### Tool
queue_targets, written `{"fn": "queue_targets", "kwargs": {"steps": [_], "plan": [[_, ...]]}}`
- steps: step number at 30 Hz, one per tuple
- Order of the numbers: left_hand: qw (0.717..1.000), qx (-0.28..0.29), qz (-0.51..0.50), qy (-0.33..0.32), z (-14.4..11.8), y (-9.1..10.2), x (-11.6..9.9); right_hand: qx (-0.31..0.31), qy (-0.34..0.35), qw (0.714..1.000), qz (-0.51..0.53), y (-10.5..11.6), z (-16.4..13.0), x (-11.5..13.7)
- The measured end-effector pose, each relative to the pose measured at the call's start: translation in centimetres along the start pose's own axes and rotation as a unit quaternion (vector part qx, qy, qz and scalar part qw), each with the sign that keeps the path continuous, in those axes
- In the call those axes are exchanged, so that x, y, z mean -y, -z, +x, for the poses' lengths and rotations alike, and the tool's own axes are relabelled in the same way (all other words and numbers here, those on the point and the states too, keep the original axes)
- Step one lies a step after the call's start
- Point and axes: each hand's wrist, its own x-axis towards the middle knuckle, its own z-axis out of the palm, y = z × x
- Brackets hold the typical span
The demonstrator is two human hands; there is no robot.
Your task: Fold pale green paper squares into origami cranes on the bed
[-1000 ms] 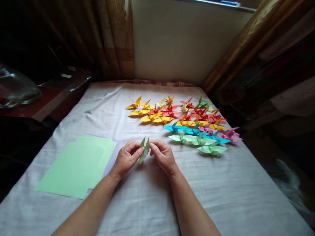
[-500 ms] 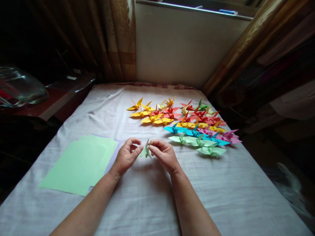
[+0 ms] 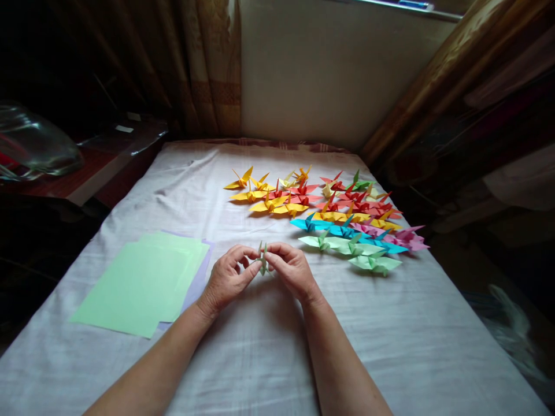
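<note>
A small pale green folded paper crane (image 3: 263, 261) is held upright between my two hands, partly hidden by the fingers. My left hand (image 3: 232, 274) pinches its left side with thumb and fingertips. On the other side, the thumb and fingers of my right hand (image 3: 291, 268) close on it. Finished pale green paper cranes (image 3: 354, 247) sit just to the right, wings spread. Left of my hands lies a stack of pale green paper sheets (image 3: 143, 283), with purple sheets (image 3: 197, 286) showing under its edge.
Behind the green cranes stand rows of blue (image 3: 342, 230), yellow (image 3: 269, 203), red (image 3: 355, 202) and pink cranes (image 3: 407, 237). All rest on a white cloth (image 3: 269, 370). A clear glass jar (image 3: 39, 141) lies on a wooden surface at left. Curtains (image 3: 208, 69) hang behind.
My left hand has moved right and closed on the paper crane, which it was just beside before. The right hand keeps its pinch. The view has tilted slightly down.
</note>
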Motion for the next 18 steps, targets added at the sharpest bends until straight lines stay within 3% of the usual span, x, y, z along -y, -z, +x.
{"fn": "queue_targets", "kwargs": {"steps": [7, 18], "plan": [[0.999, -0.025, 0.045, -0.017, -0.11, 0.0, -0.18, 0.013, -0.004, 1.0, 0.005, -0.1, -0.04, -0.07], [0.999, 0.006, -0.007, 0.043, 0.18, -0.01, -0.08, -0.004, 0.007, 0.999, -0.049, -0.04, -0.06, 0.48]]}}
